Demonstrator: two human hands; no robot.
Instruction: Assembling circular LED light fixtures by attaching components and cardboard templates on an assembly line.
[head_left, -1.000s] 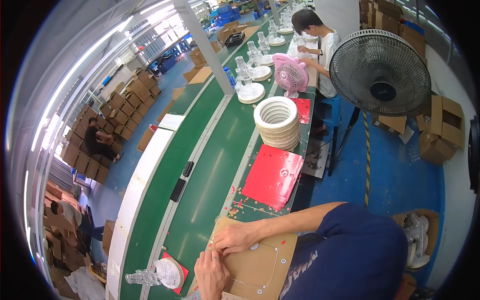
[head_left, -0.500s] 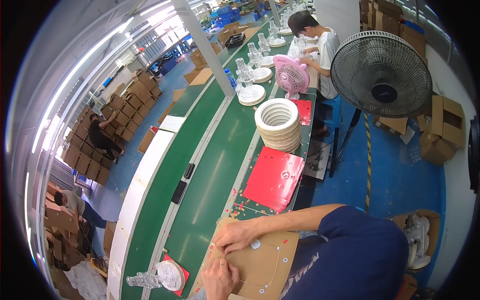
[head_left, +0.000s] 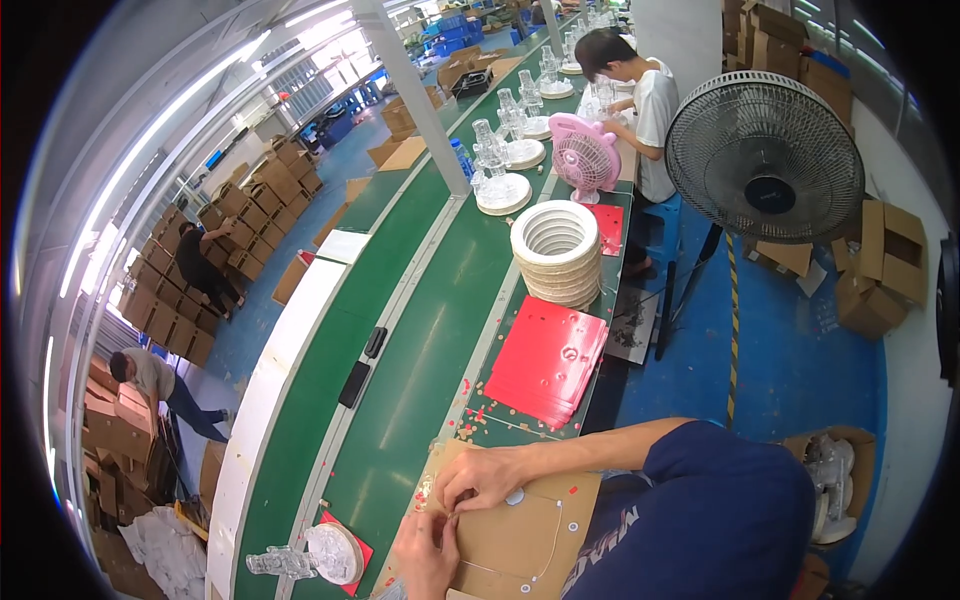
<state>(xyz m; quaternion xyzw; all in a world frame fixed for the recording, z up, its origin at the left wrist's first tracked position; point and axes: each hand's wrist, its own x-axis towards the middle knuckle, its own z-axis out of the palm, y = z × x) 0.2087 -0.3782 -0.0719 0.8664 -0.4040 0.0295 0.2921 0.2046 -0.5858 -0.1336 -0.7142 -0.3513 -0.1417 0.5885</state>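
Cardboard sheet [head_left: 520, 545] under both hands; red sheets [head_left: 548, 362] and rings [head_left: 556, 250] beyond.

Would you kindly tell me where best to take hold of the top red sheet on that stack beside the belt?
Probably by the near corner of the top red sheet, coming from the person's side. The sheets lie flat and fanned, so their edges overhang slightly there, and the stack of white rings crowds the far end.

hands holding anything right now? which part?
Both hands press on the brown cardboard sheet near its left edge. The right hand and left hand seem to pinch something tiny between the fingers; what it is cannot be told.
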